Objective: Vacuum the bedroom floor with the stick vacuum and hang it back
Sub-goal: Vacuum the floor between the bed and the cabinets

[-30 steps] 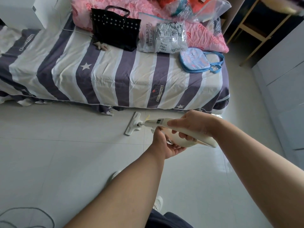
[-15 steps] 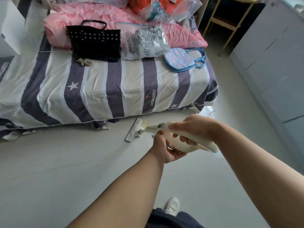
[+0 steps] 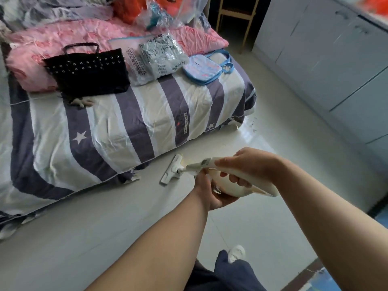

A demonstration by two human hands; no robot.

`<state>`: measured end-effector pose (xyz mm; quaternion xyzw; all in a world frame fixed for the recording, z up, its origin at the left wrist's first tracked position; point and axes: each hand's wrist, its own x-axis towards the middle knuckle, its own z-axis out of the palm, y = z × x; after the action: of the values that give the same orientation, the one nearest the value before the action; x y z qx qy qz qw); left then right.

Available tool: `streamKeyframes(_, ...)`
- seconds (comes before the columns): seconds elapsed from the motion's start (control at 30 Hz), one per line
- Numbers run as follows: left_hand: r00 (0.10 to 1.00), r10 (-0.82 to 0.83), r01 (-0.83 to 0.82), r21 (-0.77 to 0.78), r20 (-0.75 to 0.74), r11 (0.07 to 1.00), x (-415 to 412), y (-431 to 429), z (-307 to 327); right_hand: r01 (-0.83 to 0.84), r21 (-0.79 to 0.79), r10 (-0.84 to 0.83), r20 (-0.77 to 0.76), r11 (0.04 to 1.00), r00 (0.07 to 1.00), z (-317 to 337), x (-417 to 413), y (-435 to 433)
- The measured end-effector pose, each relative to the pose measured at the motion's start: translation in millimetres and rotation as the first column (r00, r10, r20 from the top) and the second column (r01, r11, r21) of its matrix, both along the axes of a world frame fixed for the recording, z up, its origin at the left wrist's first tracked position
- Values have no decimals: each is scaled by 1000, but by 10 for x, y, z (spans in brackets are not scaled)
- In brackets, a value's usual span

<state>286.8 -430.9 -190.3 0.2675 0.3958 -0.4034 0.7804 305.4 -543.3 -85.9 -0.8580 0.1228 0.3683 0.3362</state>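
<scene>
I judge I'm mid-job: my right hand (image 3: 249,164) curls round the stick vacuum (image 3: 228,185), my left hand (image 3: 212,192) cups it from below, and its floor head (image 3: 171,170) sits on tiles just beside the bed (image 3: 126,122) — more floor and the hanging-up remain.

Pale tiled floor (image 3: 84,238) under me, glossy, with daylight glare near the bed corner. The bed (image 3: 126,122) is ahead on my left with a purple-and-white striped cover; a pink quilt (image 3: 42,51) lies along its far side, and a black studded handbag (image 3: 88,76) and light blue bag (image 3: 201,69) sit on top. Grey-white cabinets (image 3: 325,59) on my right, wooden frame (image 3: 237,11) beyond the bed.
</scene>
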Motion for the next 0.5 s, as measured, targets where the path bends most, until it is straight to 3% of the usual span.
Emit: streamKeyframes(0.5,985,-170,167,80,33,983,-662,484,-7,269,116,-273,18,956,962,-44,-962,482)
